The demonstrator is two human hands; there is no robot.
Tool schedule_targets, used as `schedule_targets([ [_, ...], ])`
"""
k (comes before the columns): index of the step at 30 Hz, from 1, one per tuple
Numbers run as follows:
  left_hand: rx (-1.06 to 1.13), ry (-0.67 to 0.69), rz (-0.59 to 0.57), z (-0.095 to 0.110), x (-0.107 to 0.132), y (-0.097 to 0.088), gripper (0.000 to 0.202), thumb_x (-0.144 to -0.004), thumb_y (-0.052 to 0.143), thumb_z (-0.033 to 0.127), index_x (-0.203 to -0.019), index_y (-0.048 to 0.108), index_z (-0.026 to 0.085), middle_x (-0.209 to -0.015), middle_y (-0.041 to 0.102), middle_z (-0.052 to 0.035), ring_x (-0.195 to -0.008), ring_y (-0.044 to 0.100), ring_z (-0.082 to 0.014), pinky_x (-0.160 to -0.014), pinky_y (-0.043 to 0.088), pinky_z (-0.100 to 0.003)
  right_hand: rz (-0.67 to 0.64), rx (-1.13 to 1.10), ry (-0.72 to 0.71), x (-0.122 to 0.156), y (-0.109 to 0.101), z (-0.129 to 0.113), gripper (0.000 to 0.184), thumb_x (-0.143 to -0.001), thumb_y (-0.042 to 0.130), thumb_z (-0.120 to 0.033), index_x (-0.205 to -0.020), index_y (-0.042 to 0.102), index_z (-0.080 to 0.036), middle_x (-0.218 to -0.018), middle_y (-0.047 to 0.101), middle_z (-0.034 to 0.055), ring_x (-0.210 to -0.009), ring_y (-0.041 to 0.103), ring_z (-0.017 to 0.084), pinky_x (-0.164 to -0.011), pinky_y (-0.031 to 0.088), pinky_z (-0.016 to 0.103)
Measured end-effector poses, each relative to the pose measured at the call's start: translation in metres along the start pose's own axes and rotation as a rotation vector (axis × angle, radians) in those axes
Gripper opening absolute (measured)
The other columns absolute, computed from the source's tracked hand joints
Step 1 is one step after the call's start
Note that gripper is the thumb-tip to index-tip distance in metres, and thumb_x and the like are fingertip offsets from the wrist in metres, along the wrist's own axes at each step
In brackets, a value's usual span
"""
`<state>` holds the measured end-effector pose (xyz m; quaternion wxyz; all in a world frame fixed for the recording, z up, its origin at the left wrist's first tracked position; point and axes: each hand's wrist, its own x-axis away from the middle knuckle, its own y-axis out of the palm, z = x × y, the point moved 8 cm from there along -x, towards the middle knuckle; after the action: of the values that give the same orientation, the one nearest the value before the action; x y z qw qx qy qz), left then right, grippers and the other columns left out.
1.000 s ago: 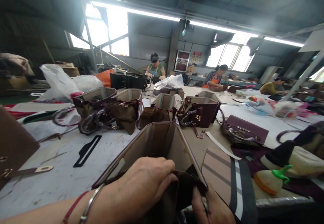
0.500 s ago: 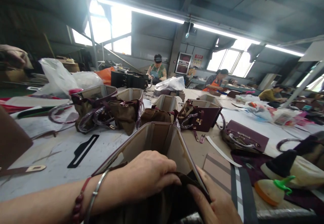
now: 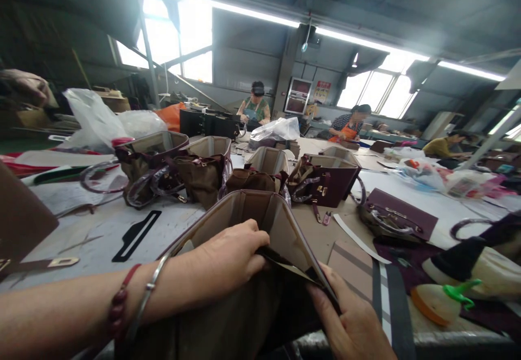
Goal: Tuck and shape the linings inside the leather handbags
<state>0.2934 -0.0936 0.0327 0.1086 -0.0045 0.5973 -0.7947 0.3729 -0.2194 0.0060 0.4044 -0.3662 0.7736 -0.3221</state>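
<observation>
An open-topped handbag [image 3: 295, 231] with stiff burgundy-edged walls and a brown inside stands right in front of me. My left hand [image 3: 240, 248] reaches over it, its fingers closed on the edge of the dark fabric lining [image 3: 228, 316] and pulling it up. At the bag's right rim, my right hand [image 3: 350, 316] is closed with the thumb inside and the fingers outside the wall. Between the hands the lining's edge stretches taut, apart from the wall on the left. The bag's lower part is hidden by my arm and the lining.
Several similar bags [image 3: 203, 178] stand in a row behind. A black slotted template [image 3: 136, 235] lies left; a finished-looking burgundy bag [image 3: 401, 213], striped panels [image 3: 352, 267] and a glue bottle [image 3: 437, 303] with a green nozzle lie right. Co-workers [image 3: 255, 105] sit at the far side.
My left hand has moved slightly left and up, drawing the lining edge away from the right wall. My right hand stays at the rim, a little farther right.
</observation>
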Motion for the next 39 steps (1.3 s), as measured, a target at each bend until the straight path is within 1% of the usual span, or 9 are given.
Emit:
schedule_targets([
  [4,-0.246,0.098,0.235,0.015,0.011,-0.019,0.049,-0.075,0.048,0.014,-0.121,0.033,0.023,-0.118,0.038,-0.0096,-0.108,0.038,-0.0247,-0.09,0.034,-0.041,0.036,0.004,0.011,-0.001,-0.002,0.002,0.034,-0.085,0.034,-0.029,-0.111,0.049,-0.013,-0.105,0.06,0.01,-0.095,0.057,0.018,-0.075,0.048,0.022],
  [8,-0.391,0.477,0.201,0.05,0.024,-0.011,0.02,-0.082,0.036,0.01,-0.094,0.049,0.018,-0.105,0.05,-0.0058,-0.102,0.04,-0.0207,-0.091,0.03,-0.038,0.044,-0.025,0.031,0.001,-0.003,0.005,0.033,-0.084,0.035,-0.029,-0.11,0.051,-0.015,-0.101,0.062,0.0088,-0.091,0.059,0.019,-0.073,0.049,0.024],
  [12,0.031,0.113,-0.066,0.027,0.017,0.004,0.015,-0.08,0.033,0.011,-0.08,0.046,0.018,-0.077,0.054,0.0,-0.068,0.049,-0.0118,-0.064,0.04,-0.023,0.101,-0.079,0.082,0.007,-0.003,0.007,0.034,-0.084,0.033,-0.03,-0.11,0.05,-0.015,-0.103,0.06,0.01,-0.093,0.057,0.021,-0.075,0.049,0.029],
  [18,0.501,-0.374,-0.038,0.001,0.024,0.022,0.01,-0.077,0.032,0.016,-0.076,0.043,0.018,-0.069,0.05,0.0035,-0.064,0.046,-0.0093,-0.058,0.037,-0.018,0.153,-0.148,0.068,0.013,-0.003,0.007,0.033,-0.084,0.033,-0.029,-0.11,0.05,-0.018,-0.103,0.06,0.0092,-0.094,0.057,0.021,-0.075,0.048,0.03],
  [24,0.651,-0.222,-0.104,0.023,0.023,0.027,0.016,-0.08,0.043,0.033,-0.083,0.05,0.019,-0.075,0.053,0.0037,-0.07,0.048,-0.0095,-0.061,0.039,-0.018,0.167,-0.122,0.028,0.015,-0.007,0.011,0.031,-0.082,0.038,-0.029,-0.107,0.052,-0.016,-0.1,0.062,0.0076,-0.088,0.059,0.019,-0.071,0.05,0.026],
  [27,0.547,-0.049,-0.079,0.038,0.019,0.014,0.001,-0.072,0.052,0.017,-0.072,0.051,0.017,-0.083,0.052,0.0033,-0.076,0.048,-0.0082,-0.067,0.04,-0.016,0.182,-0.15,0.054,0.017,-0.006,0.014,0.033,-0.084,0.035,-0.029,-0.109,0.05,-0.016,-0.103,0.061,0.0089,-0.092,0.058,0.02,-0.075,0.049,0.027],
  [32,0.427,0.194,-0.148,0.065,0.02,0.001,0.016,-0.07,0.044,0.004,-0.071,0.051,0.018,-0.096,0.054,0.0017,-0.094,0.048,-0.0113,-0.086,0.038,-0.023,0.095,-0.176,0.01,0.015,-0.002,0.009,0.035,-0.084,0.034,-0.028,-0.115,0.047,-0.017,-0.107,0.059,0.0088,-0.096,0.056,0.02,-0.077,0.048,0.029],
  [35,0.337,0.194,-0.191,0.067,0.021,-0.001,0.017,-0.074,0.042,0.01,-0.08,0.052,0.022,-0.1,0.054,0.0013,-0.1,0.046,-0.0157,-0.091,0.034,-0.033,0.076,-0.186,-0.011,0.013,-0.003,0.007,0.035,-0.083,0.035,-0.026,-0.114,0.048,-0.017,-0.107,0.059,0.0084,-0.098,0.055,0.021,-0.078,0.048,0.029],
  [39,0.355,0.028,-0.056,0.044,0.013,-0.011,0.014,-0.076,0.04,0.013,-0.075,0.053,0.018,-0.087,0.055,0.0014,-0.081,0.051,-0.0111,-0.074,0.04,-0.021,0.12,-0.187,0.012,0.013,-0.009,0.009,0.033,-0.083,0.036,-0.028,-0.112,0.05,-0.018,-0.106,0.06,0.0072,-0.097,0.056,0.02,-0.076,0.048,0.027],
])
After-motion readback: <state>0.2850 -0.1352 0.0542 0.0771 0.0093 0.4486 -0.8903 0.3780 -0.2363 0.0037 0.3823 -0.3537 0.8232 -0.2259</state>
